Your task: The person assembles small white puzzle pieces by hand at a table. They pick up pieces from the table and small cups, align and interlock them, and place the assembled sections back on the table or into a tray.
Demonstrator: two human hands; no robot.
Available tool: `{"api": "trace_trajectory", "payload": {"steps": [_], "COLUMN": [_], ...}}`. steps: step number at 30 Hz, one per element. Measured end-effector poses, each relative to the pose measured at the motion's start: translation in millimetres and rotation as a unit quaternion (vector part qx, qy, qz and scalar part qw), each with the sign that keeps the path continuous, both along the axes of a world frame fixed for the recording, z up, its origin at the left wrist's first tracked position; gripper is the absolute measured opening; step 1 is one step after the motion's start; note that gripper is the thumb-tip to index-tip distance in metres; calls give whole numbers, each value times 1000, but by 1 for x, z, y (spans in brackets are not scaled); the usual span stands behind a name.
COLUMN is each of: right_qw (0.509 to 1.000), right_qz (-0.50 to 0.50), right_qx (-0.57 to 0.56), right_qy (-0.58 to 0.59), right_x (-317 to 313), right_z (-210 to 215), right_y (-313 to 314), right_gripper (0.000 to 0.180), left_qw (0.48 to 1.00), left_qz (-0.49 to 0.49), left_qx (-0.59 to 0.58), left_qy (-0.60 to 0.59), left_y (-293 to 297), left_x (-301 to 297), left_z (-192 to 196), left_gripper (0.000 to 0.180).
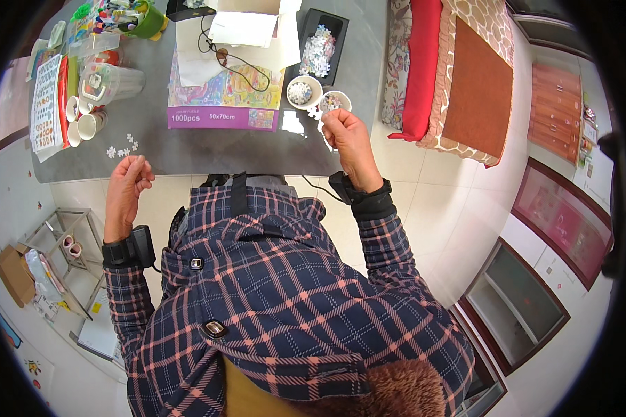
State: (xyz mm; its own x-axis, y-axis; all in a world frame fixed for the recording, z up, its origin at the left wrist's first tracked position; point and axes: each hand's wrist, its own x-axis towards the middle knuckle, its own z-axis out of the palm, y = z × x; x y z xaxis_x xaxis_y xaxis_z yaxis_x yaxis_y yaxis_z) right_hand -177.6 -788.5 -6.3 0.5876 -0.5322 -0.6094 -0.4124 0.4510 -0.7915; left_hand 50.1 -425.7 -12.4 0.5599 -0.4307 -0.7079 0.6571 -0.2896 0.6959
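Note:
My right hand (pixel 349 142) is raised over the grey table's (pixel 209 149) near edge, its fingertips pinching what looks like a small puzzle piece just below two small bowls. The white bowl (pixel 303 92) and the bowl beside it (pixel 334 102) hold puzzle pieces. My left hand (pixel 127 184) hovers at the near edge with fingers curled; whether it holds a piece I cannot tell. A few loose white pieces (pixel 122 147) lie on the table just above it. The jigsaw box (pixel 224 101) lies flat between my hands.
A black tray of pieces (pixel 320 47) sits behind the bowls. Cups (pixel 83 121), a clear jug (pixel 108 83) and sheets crowd the table's left end. A red-cushioned bench (pixel 459 76) stands to the right. A small glass shelf (pixel 66 243) is on the floor at left.

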Motion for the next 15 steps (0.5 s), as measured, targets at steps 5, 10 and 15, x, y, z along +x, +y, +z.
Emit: {"api": "trace_trajectory", "payload": {"steps": [5, 10, 15], "right_qw": [1000, 1000, 1000], "right_qz": [-10, -17, -16], "right_qx": [0, -11, -18], "right_qy": [-2, 5, -1], "right_x": [3, 6, 7], "right_z": [0, -3, -1], "right_y": [-4, -5, -6], "right_gripper": [14, 13, 14], "left_qw": [999, 999, 999], "left_qz": [29, 30, -29], "left_qx": [1, 12, 25], "left_qy": [16, 26, 10], "left_y": [14, 11, -3], "left_x": [-6, -8, -4], "left_z": [-4, -8, -17], "left_gripper": [15, 15, 16]}}
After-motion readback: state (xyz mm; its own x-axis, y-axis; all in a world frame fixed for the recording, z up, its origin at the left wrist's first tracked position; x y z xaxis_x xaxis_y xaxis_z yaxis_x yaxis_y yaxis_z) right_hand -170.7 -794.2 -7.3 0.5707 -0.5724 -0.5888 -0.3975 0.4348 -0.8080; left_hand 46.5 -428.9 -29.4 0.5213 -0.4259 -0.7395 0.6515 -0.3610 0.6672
